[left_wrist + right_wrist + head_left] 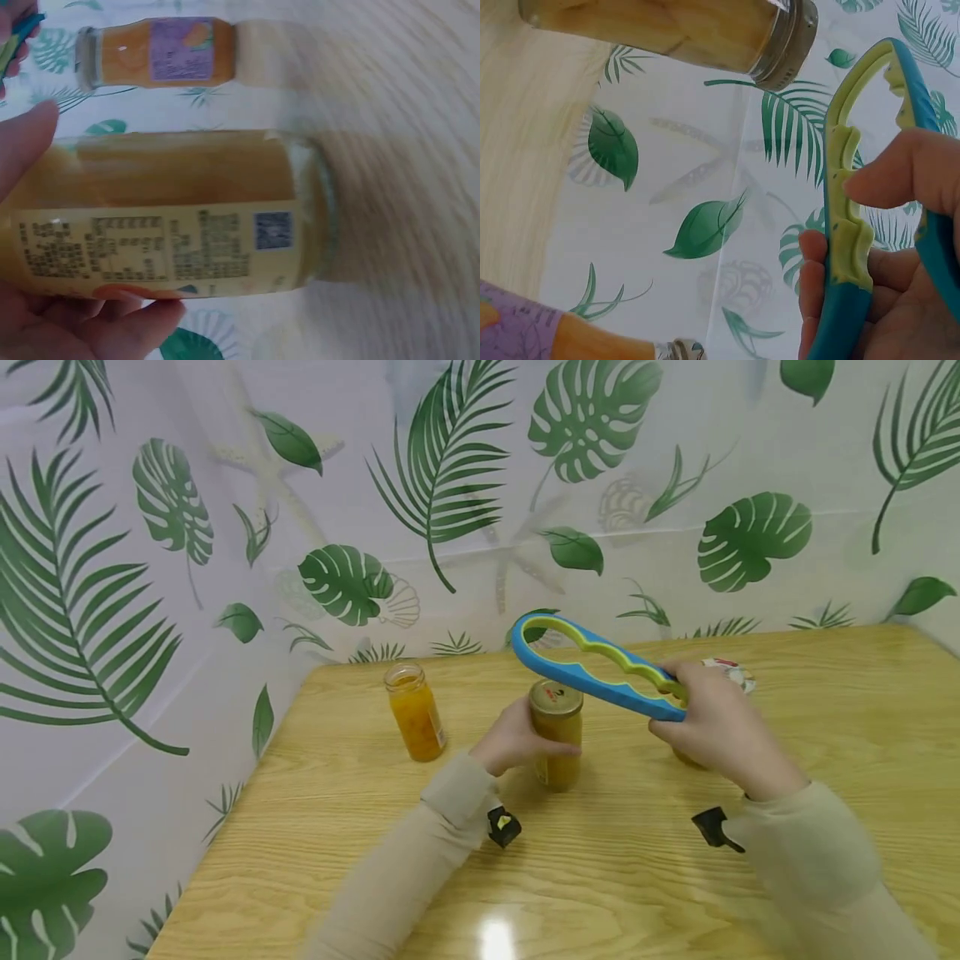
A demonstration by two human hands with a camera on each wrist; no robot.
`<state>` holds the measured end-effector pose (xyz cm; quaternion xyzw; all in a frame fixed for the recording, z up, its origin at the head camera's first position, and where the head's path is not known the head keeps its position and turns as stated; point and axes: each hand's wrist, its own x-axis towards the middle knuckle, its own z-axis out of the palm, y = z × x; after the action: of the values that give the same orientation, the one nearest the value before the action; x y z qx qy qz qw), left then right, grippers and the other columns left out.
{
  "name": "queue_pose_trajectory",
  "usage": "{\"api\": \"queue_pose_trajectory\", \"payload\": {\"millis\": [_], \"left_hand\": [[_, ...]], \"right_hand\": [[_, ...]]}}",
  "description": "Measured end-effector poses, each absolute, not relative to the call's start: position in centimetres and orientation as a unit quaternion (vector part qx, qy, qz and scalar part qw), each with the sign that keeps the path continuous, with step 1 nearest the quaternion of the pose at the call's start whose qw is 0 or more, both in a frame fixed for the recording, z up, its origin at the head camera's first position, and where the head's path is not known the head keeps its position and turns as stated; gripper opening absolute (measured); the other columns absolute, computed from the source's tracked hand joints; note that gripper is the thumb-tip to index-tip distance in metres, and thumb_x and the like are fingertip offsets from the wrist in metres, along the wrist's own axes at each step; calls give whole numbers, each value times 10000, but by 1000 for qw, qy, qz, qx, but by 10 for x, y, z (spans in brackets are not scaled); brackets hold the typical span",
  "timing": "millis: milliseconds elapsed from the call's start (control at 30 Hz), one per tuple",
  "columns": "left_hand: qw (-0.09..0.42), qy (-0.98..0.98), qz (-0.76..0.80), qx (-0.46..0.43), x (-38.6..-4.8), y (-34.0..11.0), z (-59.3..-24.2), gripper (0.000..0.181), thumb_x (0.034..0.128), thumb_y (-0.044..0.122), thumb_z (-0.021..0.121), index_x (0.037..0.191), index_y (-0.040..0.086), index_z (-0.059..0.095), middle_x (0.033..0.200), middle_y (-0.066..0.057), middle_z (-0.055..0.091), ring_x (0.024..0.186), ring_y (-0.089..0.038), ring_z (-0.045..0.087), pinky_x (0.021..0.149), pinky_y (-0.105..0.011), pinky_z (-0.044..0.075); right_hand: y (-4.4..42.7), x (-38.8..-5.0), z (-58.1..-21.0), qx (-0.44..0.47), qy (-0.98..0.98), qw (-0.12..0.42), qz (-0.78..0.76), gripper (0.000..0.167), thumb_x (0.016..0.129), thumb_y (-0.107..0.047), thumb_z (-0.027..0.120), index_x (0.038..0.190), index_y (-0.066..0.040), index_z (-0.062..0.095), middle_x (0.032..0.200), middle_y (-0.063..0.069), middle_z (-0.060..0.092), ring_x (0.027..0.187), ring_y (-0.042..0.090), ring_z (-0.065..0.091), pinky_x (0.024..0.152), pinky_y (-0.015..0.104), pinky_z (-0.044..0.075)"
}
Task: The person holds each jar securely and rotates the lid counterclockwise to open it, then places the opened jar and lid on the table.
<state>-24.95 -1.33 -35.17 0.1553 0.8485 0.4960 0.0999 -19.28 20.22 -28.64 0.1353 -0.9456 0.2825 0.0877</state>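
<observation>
My left hand (pixel 517 739) grips a tall glass jar (pixel 558 760) of pale yellow contents, its thumb and fingers round the sides. A gold screw lid (pixel 556 697) caps this jar, and a printed label (pixel 172 247) shows in the left wrist view. Whether the jar's base touches the table cannot be told. My right hand (pixel 716 718) holds a blue and yellow-green jar opener (pixel 581 679) by one end. The opener's looped far end points left, above and behind the gold lid. In the right wrist view, the fingers curl round one arm of the opener (pixel 847 240).
An open jar of orange contents (pixel 417 718) stands at the left on the wooden table (pixel 360 860). Partly hidden behind my right hand is another jar with a patterned lid (pixel 731 672) and purple label (pixel 182 49). A leaf-patterned sheet (pixel 465 602) hangs behind the table.
</observation>
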Motion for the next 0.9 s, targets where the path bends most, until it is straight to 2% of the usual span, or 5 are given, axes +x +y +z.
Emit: {"api": "queue_pose_trajectory", "payload": {"millis": [267, 633, 900], "left_hand": [[99, 848, 493, 168, -239, -23, -352, 675, 627, 195, 810, 1210, 130, 477, 1122, 2, 545, 1017, -141, 501, 893, -287, 379], [45, 793, 577, 192, -234, -25, -364, 656, 583, 94, 825, 1154, 142, 506, 1073, 38, 564, 993, -103, 500, 895, -267, 370], [3, 755, 634, 169, -230, -24, -367, 634, 562, 57, 828, 1119, 122, 534, 1030, 41, 585, 948, -96, 525, 867, -251, 395]], "right_hand": [[188, -191, -293, 165, -948, 94, 256, 545, 691, -64, 689, 1152, 119, 462, 1000, 237, 526, 859, 331, 482, 695, 469, 417], [175, -192, -301, 194, -950, 109, 218, 503, 670, -66, 703, 1107, 89, 511, 1002, 215, 558, 911, 337, 494, 749, 486, 412], [169, -190, -299, 205, -952, 119, 194, 536, 661, -81, 704, 1129, 86, 504, 1005, 212, 567, 916, 353, 488, 773, 514, 360]]}}
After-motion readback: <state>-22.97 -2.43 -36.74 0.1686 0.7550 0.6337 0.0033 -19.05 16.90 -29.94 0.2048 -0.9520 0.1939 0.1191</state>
